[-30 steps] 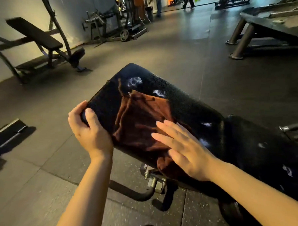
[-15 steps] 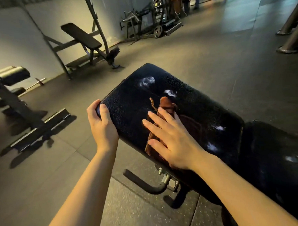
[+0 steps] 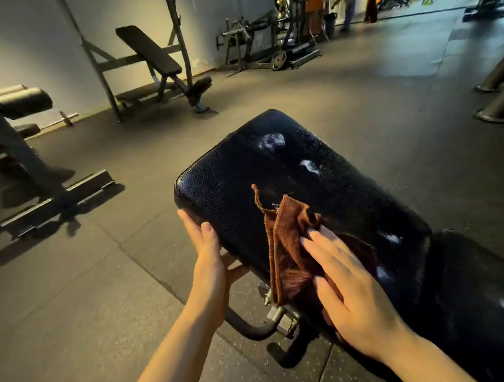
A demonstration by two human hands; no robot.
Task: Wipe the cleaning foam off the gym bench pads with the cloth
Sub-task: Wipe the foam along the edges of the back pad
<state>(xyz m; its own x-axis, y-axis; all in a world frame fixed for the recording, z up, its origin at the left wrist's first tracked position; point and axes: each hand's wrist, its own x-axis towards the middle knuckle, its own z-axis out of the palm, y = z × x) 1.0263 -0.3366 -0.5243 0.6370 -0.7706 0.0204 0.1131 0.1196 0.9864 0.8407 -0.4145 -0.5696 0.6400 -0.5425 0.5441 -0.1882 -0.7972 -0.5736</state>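
Fingers (image 3: 319, 245) of the right hand (image 3: 353, 296) lie straight and slightly spread, pressing flat on the brown cloth (image 3: 288, 252), which is bunched on the near side of the black bench pad (image 3: 230, 191). One frayed strand of the cloth trails up toward the middle of the pad, and its lower part hangs over the pad's near edge above a metal bracket (image 3: 279, 313). The left hand (image 3: 210, 259) grips the pad's near left edge, thumb on top and the other fingers curled underneath. White foam patches (image 3: 271, 141) remain toward the pad's far end, with another smear (image 3: 310, 166) just beside them and smaller spots (image 3: 391, 238) along the right edge near the gap to the second pad (image 3: 474, 282), which also shows a pale spot. The pad surface looks wet and pebbled.

On the rubber floor (image 3: 105, 298) beyond stand an incline bench (image 3: 149, 51) by the wall, a roller-pad machine (image 3: 16, 100) at the left, and weight equipment (image 3: 279, 54) further back.
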